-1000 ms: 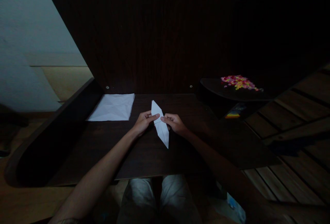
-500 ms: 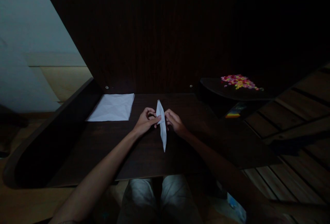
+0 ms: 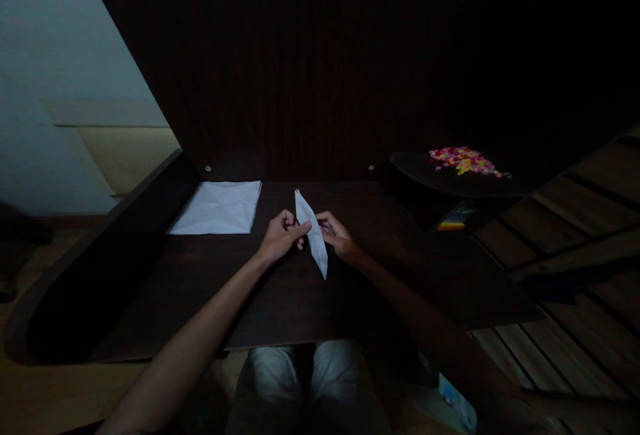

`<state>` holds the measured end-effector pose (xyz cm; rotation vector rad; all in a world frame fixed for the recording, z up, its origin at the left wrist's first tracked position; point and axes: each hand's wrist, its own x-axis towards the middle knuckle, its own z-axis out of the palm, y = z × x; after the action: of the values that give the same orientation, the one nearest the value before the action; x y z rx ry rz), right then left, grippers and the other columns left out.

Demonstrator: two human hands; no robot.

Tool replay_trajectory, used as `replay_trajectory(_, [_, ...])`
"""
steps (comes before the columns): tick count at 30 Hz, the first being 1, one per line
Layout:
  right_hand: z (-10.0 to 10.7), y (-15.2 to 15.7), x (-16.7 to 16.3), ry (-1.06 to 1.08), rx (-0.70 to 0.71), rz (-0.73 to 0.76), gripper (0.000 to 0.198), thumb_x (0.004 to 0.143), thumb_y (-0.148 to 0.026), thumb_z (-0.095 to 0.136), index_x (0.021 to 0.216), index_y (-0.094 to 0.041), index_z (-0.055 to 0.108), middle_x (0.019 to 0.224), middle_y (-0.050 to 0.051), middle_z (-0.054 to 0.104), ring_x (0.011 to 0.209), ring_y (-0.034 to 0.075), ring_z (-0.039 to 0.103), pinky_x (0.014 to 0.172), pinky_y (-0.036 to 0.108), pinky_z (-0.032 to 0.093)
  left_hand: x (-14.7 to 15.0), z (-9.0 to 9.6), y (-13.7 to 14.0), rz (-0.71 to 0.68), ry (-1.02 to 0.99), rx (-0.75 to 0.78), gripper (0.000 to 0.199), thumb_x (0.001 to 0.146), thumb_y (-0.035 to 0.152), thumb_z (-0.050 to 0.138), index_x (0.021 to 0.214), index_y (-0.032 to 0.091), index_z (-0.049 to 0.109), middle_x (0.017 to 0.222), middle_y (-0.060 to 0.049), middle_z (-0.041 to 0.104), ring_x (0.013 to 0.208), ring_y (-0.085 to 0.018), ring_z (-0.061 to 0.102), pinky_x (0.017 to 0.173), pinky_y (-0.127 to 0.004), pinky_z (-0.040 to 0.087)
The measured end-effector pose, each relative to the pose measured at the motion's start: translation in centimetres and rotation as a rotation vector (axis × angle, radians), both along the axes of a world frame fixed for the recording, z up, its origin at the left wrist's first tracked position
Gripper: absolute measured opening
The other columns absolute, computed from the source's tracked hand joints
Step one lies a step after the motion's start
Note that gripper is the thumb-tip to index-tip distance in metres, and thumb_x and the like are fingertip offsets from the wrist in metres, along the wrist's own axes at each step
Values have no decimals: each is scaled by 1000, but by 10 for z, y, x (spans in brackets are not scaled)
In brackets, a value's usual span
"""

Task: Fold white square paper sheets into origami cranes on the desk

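Observation:
A folded sheet of white paper, narrow and pointed at both ends, is held above the dark desk between my two hands. My left hand pinches its left side, thumb lying on the near face and the other fingers curled behind. On the right edge, my right hand grips the paper with its fingers partly hidden behind it. The paper slants, its upper tip leaning left and its lower tip pointing toward me.
A stack of creased white sheets lies at the desk's back left. Small pink, red and yellow pieces are heaped on a raised shelf at right. Beneath it sits a yellow-edged item. A tall dark panel closes off the back.
The folded paper has turned, its upper tip swinging left and its lower tip right, showing more of its face. My right hand has shifted slightly and holds its edge.

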<state>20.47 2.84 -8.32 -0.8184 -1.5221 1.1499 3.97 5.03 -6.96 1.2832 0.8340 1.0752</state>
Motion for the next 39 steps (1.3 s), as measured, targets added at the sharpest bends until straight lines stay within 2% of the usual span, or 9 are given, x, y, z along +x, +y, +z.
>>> replay_trajectory(4, [-2, -1, -1, 21, -89, 20, 35, 79, -51, 60, 96, -23, 47, 81, -1, 56, 54, 9, 50, 43, 20, 37, -2, 4, 0, -70, 18, -53, 42, 64, 39, 77, 65, 17, 41, 54, 2, 59, 49, -13, 62, 47, -23, 50])
replay_trajectory(6, [-2, -1, -2, 36, -94, -9, 34, 78, -48, 61, 96, -23, 46, 79, -2, 55, 50, 8, 47, 37, 18, 32, -2, 6, -1, -76, -20, -69, 37, 63, 38, 78, 70, 14, 50, 60, -1, 63, 54, -14, 64, 52, -25, 53])
replay_trajectory(9, [-2, 1, -2, 47, -57, -82, 33, 77, -44, 64, 97, -22, 49, 80, -1, 54, 53, 8, 49, 39, 17, 33, -1, 8, -2, -85, -53, -90, 32, 64, 34, 76, 81, 13, 58, 65, -2, 65, 59, -16, 65, 54, -27, 54])
replay_trajectory(13, [-1, 4, -1, 26, -21, -177, 31, 75, -39, 66, 95, -21, 51, 77, -2, 53, 59, 9, 50, 48, 19, 39, 0, 9, -2, -104, -134, -152, 24, 68, 31, 67, 80, 11, 63, 72, -6, 67, 62, -17, 65, 53, -27, 53])
replay_trajectory(16, [-1, 5, 0, 5, 13, -237, 29, 73, -36, 68, 92, -20, 52, 71, -2, 52, 61, 10, 51, 54, 21, 41, 0, 9, -1, -133, -183, -210, 29, 72, 37, 62, 80, 9, 66, 71, -7, 67, 61, -17, 63, 55, -29, 52])
replay_trajectory(22, [1, 3, 0, -3, 29, -251, 25, 73, -37, 67, 86, -20, 55, 68, -3, 50, 57, 9, 49, 50, 21, 39, -1, 6, -1, -122, 13, -96, 28, 67, 35, 73, 80, 11, 68, 73, -5, 68, 66, -15, 62, 61, -23, 47])
replay_trajectory(29, [0, 4, 2, -3, -27, -217, 21, 77, -38, 60, 85, -18, 59, 60, -4, 49, 45, 8, 45, 38, 19, 33, -1, -1, 2, -22, -87, -102, 63, 60, 32, 78, 114, 17, 48, 67, 1, 68, 58, -12, 61, 55, -21, 45])
replay_trajectory(35, [3, 5, 7, -3, -55, -142, 16, 77, -29, 55, 84, -17, 63, 64, -2, 53, 49, 9, 50, 46, 23, 41, -3, 4, 2, -20, -92, -129, 26, 63, 26, 74, 82, 14, 62, 70, -2, 67, 62, -13, 61, 57, -22, 47])
replay_trajectory(39, [4, 4, 8, 23, -23, -140, 18, 70, -22, 61, 86, -18, 64, 70, -1, 54, 59, 10, 52, 51, 22, 43, -3, 11, 2, -22, -176, -231, 21, 60, 17, 67, 80, 10, 69, 69, -5, 67, 64, -15, 62, 60, -25, 48])
